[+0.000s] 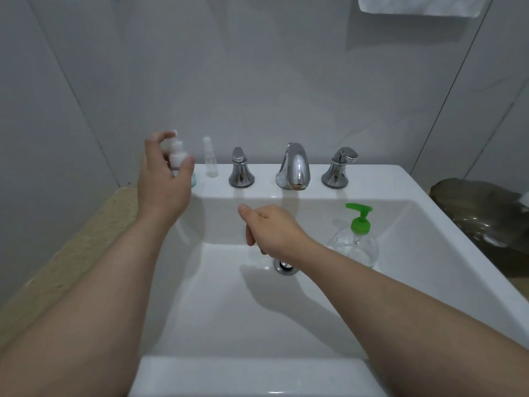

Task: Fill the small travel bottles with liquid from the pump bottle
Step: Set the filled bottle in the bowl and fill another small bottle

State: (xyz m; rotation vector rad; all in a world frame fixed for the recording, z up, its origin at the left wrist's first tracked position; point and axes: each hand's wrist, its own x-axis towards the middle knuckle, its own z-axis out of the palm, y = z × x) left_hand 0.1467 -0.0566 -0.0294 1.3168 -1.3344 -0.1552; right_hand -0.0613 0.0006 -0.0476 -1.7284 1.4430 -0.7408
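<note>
- Your left hand (164, 181) is curled round the white-capped travel bottle (175, 153) at the far left corner of the sink (386, 179) ledge. The thumb is on one side and the fingers on the other. The bottle is blurred, so it is unclear whether it is lifted or standing on the ledge.
- A trace of pale blue-green shows low beside your palm. Whether that is liquid in the bottle cannot be told.
- Your right hand (270, 229) hangs over the basin, above the drain (284, 266). Its fingers are loosely curled downward and it has hold of nothing.
- The clear travel bottle (211, 161) stands upright on the far ledge, just right of the one you hold and left of the left tap handle (241, 170). It looks empty, and its top is too faint to tell whether it is capped.
- The pump bottle (357, 245), with a green pump head on a clear round body, stands inside the basin at the right. It is well apart from both small bottles, and neither hand touches it.
- By the look of it, you are early in the task: no small bottle sits under the pump spout and none is plainly filled.
- What is left, judging from this: open the held bottle, bring it to the spout, pump it full and close it. Then do the same for the clear one.
</note>
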